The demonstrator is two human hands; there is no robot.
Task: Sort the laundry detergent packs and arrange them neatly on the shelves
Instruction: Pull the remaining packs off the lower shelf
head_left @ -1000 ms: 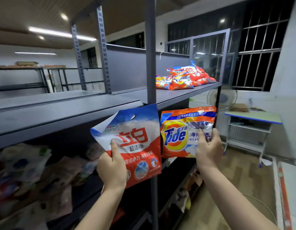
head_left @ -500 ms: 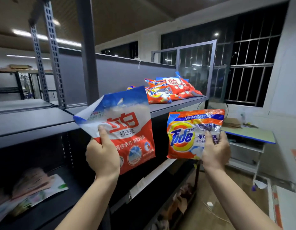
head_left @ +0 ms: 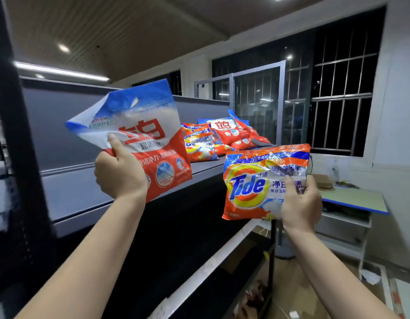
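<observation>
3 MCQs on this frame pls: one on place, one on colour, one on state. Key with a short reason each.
1. Where does the pile of packs lie?
A. on the floor
B. on the upper shelf, at its far end
C. on the small table

2. Main colour of the Tide pack?
A. orange
B. green
C. black

3. What is the left hand doing?
A. hanging idle
B. pressing flat on the shelf
C. gripping the red, white and blue pack in the air

Key: 1 B, the heap sits on the shelf board by the glass panel. 2 A, orange frames the logo. 3 C, the thumb lies across its front, clear of the shelf.
</observation>
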